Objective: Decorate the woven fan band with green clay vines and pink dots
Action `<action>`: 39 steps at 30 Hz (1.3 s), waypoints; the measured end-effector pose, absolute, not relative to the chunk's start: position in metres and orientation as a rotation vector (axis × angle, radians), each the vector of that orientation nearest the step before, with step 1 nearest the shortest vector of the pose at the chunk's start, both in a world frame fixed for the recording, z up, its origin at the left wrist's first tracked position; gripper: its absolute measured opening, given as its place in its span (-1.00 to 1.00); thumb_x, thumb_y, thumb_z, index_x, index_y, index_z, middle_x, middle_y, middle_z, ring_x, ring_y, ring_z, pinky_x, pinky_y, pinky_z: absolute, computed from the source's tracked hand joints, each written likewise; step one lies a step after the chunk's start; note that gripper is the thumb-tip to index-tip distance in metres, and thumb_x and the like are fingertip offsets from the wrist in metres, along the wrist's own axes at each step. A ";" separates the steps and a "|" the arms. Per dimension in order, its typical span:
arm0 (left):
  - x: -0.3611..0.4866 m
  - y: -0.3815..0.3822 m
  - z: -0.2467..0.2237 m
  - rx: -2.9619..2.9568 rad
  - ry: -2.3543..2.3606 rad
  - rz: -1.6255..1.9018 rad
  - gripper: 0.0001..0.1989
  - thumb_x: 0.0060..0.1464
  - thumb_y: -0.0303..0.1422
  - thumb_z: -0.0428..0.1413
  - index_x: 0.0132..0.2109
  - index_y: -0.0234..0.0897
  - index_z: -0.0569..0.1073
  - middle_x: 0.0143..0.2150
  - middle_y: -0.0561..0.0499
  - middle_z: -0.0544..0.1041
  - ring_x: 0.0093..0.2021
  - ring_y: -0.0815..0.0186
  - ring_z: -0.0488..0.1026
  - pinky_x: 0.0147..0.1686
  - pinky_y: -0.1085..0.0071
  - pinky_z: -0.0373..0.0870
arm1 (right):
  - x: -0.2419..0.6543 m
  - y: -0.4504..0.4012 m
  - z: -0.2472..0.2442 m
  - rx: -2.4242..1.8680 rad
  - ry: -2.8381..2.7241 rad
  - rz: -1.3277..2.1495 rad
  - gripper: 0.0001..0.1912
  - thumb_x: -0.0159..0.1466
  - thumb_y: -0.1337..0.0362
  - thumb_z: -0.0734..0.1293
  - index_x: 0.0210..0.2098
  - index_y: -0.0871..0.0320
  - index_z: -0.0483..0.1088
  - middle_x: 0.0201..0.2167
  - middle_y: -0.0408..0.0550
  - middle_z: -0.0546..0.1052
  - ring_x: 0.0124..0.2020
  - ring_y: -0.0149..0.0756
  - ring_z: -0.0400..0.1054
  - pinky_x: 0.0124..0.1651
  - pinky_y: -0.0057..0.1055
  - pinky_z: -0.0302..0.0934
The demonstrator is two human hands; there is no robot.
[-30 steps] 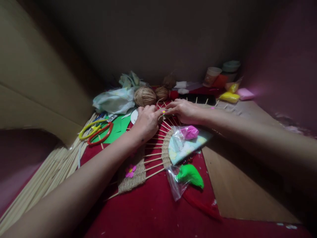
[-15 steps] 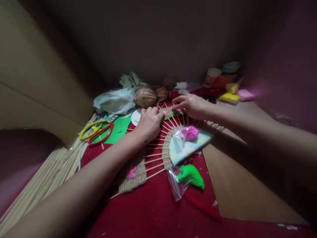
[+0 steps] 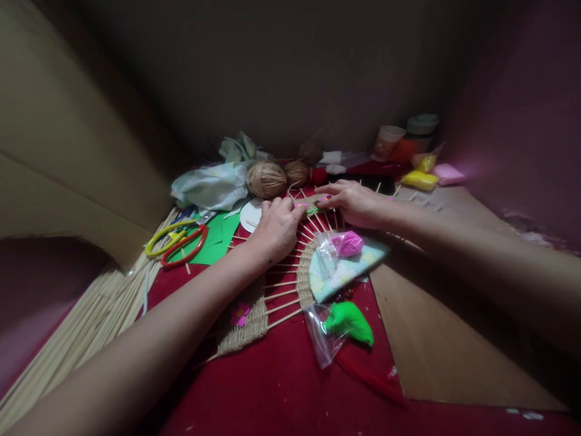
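Observation:
A fan-shaped piece of thin sticks woven with twine (image 3: pixel 306 272) lies on the red surface, with pink clay flowers (image 3: pixel 240 314) on its outer band. At the band's far part, my left hand (image 3: pixel 278 225) rests with curled fingers pressed together; its fingertips are partly hidden. A thin green clay strand (image 3: pixel 313 211) lies on the weave by those fingertips. My right hand (image 3: pixel 354 203) is opposite, fingers stretched out and apart, its fingertips touching the band beside a pink flower (image 3: pixel 325 198). Pink clay in a clear bag (image 3: pixel 347 243) sits on the fan's floral cloth centre (image 3: pixel 338 275).
Green clay (image 3: pixel 351 323) with a plastic bag lies in front. Scissors (image 3: pixel 184 242) rest on green paper (image 3: pixel 220 239) at left, beside long sticks (image 3: pixel 86 321). Twine balls (image 3: pixel 267 178) and a paper cup (image 3: pixel 388 142) stand behind. A brown board (image 3: pixel 445 339) lies right.
The green strand, stretched straight between my hands before, now lies bent on the band. My right hand has lowered slightly onto the weave; my left hand has barely moved.

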State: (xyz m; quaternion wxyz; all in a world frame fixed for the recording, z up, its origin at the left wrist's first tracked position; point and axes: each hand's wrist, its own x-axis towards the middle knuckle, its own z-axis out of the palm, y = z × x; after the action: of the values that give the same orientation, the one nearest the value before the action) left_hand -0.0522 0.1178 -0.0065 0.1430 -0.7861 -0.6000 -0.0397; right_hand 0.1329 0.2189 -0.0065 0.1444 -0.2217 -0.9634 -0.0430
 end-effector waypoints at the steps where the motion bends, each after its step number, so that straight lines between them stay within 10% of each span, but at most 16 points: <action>1: -0.052 0.118 -0.006 -2.261 -1.734 -0.126 -0.62 0.18 -0.50 -0.16 0.07 -0.21 0.37 -0.21 -0.12 0.36 -0.18 0.12 0.26 -0.21 0.22 0.12 | 0.134 0.220 -0.007 -0.649 -2.762 -0.125 -0.56 0.19 0.53 0.17 -0.09 0.05 0.50 0.09 -0.02 0.42 -0.02 -0.13 0.30 0.00 -0.20 0.18; 39: -0.055 0.119 0.000 -2.209 -1.860 -0.101 -0.65 0.14 -0.47 -0.10 -0.02 -0.17 0.47 -0.23 -0.11 0.34 -0.17 0.12 0.25 -0.25 0.25 0.11 | 0.133 0.215 -0.003 -0.646 -2.795 -0.186 -0.48 0.11 0.54 0.22 -0.01 0.00 0.46 0.14 -0.04 0.38 -0.01 -0.08 0.26 0.02 -0.14 0.08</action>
State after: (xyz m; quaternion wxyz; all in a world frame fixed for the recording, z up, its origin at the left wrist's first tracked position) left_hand -0.0548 0.1192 -0.0002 0.1258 -0.7584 -0.6386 -0.0346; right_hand 0.1332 0.2152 -0.0025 0.1330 -0.2228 -0.9636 -0.0643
